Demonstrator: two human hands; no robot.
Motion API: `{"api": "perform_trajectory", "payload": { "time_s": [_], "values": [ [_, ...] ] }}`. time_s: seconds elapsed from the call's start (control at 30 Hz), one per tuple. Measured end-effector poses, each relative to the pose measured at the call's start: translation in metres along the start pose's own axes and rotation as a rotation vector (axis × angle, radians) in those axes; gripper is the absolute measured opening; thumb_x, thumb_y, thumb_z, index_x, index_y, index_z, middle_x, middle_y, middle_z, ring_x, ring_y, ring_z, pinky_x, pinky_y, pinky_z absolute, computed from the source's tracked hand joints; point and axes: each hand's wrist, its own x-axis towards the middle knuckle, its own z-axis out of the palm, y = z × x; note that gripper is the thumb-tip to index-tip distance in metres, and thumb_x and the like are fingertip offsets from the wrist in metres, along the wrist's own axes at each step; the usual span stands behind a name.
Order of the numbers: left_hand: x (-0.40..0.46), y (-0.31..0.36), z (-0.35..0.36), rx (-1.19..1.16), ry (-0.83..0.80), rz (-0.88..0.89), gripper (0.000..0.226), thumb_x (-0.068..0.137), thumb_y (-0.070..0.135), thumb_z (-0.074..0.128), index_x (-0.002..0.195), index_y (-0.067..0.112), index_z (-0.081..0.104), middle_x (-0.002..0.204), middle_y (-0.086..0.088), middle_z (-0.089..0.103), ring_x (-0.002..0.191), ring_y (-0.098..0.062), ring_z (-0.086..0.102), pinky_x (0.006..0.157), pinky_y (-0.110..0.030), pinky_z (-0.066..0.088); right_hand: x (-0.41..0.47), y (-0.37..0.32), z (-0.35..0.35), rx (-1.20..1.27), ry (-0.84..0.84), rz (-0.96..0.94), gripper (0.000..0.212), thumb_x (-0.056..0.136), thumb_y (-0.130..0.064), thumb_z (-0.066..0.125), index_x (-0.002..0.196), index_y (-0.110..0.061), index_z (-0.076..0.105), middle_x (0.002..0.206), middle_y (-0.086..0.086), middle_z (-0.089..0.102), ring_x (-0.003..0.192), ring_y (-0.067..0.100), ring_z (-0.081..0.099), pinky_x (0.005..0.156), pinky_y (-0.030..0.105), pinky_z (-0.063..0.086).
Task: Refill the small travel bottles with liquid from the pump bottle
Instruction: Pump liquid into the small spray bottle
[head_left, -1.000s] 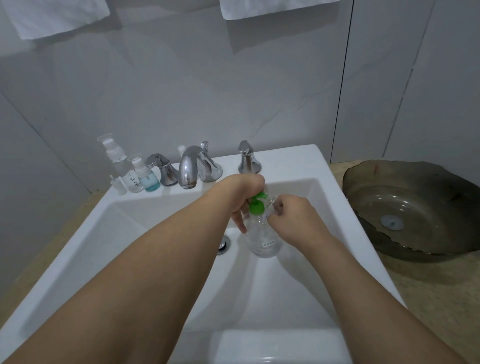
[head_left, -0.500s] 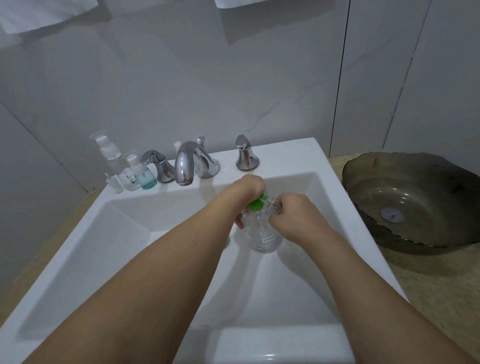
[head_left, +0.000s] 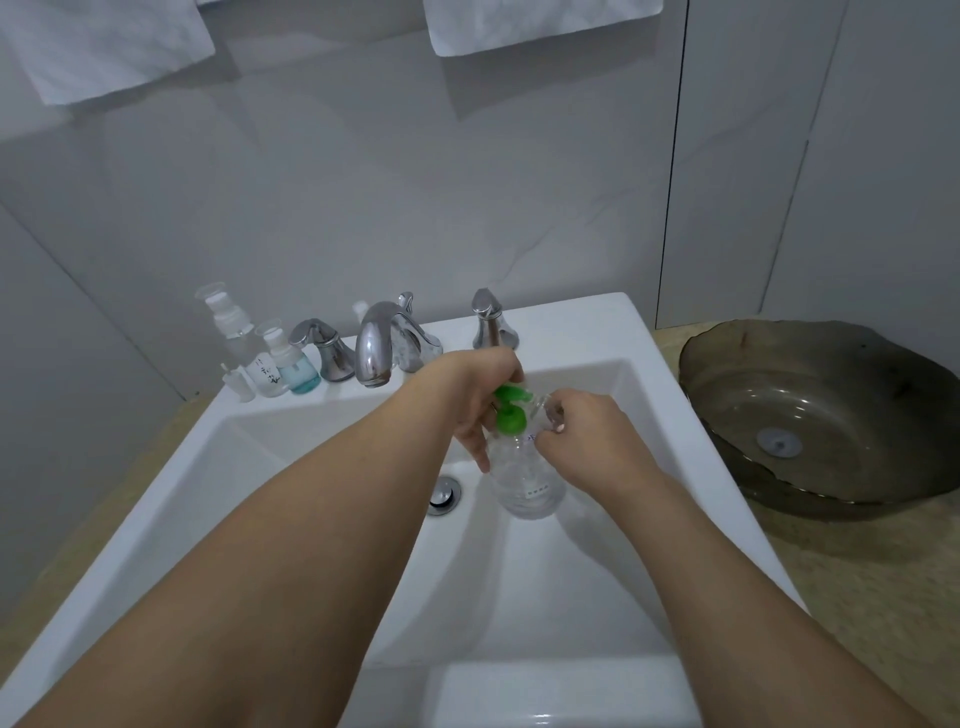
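Note:
A clear pump bottle with a green pump head stands inside the white sink basin, right of the drain. My left hand is closed over the green pump head from the left. My right hand pinches a small clear travel bottle held against the pump's nozzle; my fingers hide most of it. Several other small travel bottles stand on the back left ledge: a tall clear spray bottle, a labelled one and one with blue liquid.
A chrome faucet with two handles sits behind the basin, and the drain plug lies left of the pump bottle. A dark glass vessel bowl rests on the beige counter at right. White towels hang above.
Both hands stay on the pump bottle and the small bottle in the same spot. The green pump head shows a little more. Only my head view has shifted slightly.

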Motion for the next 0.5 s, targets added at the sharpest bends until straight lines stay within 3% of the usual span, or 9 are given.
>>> {"api": "perform_trajectory", "payload": {
  "time_s": [0.2, 0.37, 0.5],
  "values": [
    [0.004, 0.002, 0.010, 0.172, 0.092, 0.022, 0.040, 0.096, 0.016, 0.034, 0.112, -0.006, 0.063, 0.111, -0.024, 0.066, 0.091, -0.054, 0.068, 0.076, -0.068, 0.058, 0.001, 0.001, -0.001, -0.013, -0.017, 0.005, 0.007, 0.080, -0.017, 0.059, 0.083, -0.012, 0.057, 0.086, 0.006, 0.060, 0.079, 0.029, 0.055, 0.062, 0.029, 0.040],
    [0.007, -0.002, 0.017, 0.173, 0.193, 0.059, 0.033, 0.094, 0.011, 0.034, 0.101, -0.008, 0.060, 0.111, -0.025, 0.064, 0.096, -0.053, 0.068, 0.084, -0.063, 0.059, 0.002, 0.004, 0.003, -0.014, -0.061, 0.040, 0.018, 0.081, -0.020, 0.059, 0.069, -0.018, 0.046, 0.081, 0.005, 0.057, 0.075, 0.029, 0.054, 0.055, 0.029, 0.036],
    [0.010, -0.004, 0.028, 0.200, 0.270, 0.067, 0.023, 0.095, 0.002, 0.039, 0.091, -0.011, 0.057, 0.115, -0.034, 0.063, 0.099, -0.054, 0.068, 0.087, -0.062, 0.058, 0.001, 0.006, 0.004, -0.030, -0.090, 0.060, 0.009, 0.084, -0.022, 0.060, 0.083, -0.013, 0.057, 0.089, 0.007, 0.061, 0.082, 0.030, 0.058, 0.065, 0.030, 0.044]
  ]
}}
